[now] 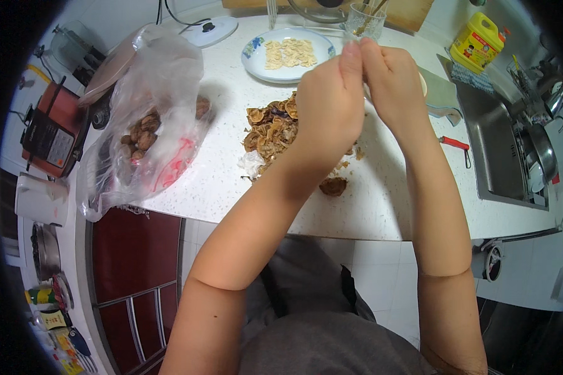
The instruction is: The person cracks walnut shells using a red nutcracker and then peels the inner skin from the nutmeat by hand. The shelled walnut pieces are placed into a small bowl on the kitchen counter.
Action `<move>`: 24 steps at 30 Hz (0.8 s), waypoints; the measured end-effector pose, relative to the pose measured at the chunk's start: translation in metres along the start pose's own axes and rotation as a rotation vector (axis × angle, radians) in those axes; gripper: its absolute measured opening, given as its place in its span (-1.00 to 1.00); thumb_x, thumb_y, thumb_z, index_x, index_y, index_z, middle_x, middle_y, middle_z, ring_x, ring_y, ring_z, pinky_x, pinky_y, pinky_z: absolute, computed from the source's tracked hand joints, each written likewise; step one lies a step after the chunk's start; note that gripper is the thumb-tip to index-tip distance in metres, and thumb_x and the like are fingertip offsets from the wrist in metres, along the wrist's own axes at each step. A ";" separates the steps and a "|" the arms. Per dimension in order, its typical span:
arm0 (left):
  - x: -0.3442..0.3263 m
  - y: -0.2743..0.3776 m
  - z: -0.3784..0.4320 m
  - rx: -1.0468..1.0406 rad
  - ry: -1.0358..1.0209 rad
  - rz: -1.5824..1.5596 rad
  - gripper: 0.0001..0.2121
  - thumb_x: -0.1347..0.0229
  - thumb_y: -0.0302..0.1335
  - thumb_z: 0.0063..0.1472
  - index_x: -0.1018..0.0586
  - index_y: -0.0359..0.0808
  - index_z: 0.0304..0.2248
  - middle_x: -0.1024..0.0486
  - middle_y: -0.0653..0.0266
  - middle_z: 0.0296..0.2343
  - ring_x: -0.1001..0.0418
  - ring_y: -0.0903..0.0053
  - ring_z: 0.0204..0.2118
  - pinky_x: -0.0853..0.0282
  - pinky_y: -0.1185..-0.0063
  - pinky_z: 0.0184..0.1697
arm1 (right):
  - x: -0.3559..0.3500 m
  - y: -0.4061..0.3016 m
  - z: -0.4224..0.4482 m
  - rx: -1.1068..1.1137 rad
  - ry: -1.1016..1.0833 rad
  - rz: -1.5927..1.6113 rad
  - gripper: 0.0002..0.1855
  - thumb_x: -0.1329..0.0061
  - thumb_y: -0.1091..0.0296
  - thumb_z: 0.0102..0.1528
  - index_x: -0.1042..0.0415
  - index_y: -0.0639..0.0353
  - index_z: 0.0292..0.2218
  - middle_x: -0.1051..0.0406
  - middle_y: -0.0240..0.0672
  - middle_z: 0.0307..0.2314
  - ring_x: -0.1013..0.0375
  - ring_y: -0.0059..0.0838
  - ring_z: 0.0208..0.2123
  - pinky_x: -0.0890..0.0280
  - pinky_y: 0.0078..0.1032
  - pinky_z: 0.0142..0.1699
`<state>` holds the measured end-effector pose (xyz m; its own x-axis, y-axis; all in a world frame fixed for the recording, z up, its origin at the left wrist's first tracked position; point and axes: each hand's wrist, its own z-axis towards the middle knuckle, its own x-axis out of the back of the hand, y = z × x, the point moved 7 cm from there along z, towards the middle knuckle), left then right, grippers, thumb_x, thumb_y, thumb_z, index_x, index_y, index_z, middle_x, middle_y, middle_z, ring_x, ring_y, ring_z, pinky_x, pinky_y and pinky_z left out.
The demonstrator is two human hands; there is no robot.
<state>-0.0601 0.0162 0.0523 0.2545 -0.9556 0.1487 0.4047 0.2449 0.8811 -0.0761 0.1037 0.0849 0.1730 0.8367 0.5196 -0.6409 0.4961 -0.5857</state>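
My left hand [330, 98] and my right hand [394, 84] are raised close together above the counter, thumbs side by side and fingers curled. Whatever may be between the fingertips is hidden from view. Below and left of them lies a heap of broken walnut shells [268, 129], with a crumpled white tissue [251, 163] at its edge. One loose shell piece [333, 186] sits nearer the counter's front. Pale walnut kernels [291, 54] are laid out on a white plate with blue flowers [254, 69]. Whole walnuts [145, 133] show inside a clear plastic bag [169, 70] to the left.
A cut-glass tumbler [367, 21] with utensils stands behind my hands. On the right are a red-handled tool [455, 142], a cloth [443, 115], a yellow jug [478, 42] and a steel sink [495, 159]. A reddish appliance [51, 131] occupies the left side. The counter [366, 213] ends before my body.
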 end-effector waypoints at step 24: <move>-0.011 -0.049 -0.004 0.386 0.047 -0.638 -0.66 0.28 -0.23 0.17 -0.35 -0.35 -0.50 -0.24 0.43 -0.71 -0.13 0.74 -0.72 -0.05 0.75 -0.67 | -0.040 0.038 -0.021 -0.491 0.128 0.722 -0.49 0.42 0.05 0.09 -0.23 0.32 -0.64 -0.23 -0.28 -0.82 -0.25 -0.55 -0.77 -0.14 -0.63 -0.66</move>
<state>-0.0794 0.0155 0.0059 0.1146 -0.8825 -0.4561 0.1512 -0.4383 0.8860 -0.0917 0.0944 0.0284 -0.0481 0.9894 -0.1370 -0.2374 -0.1445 -0.9606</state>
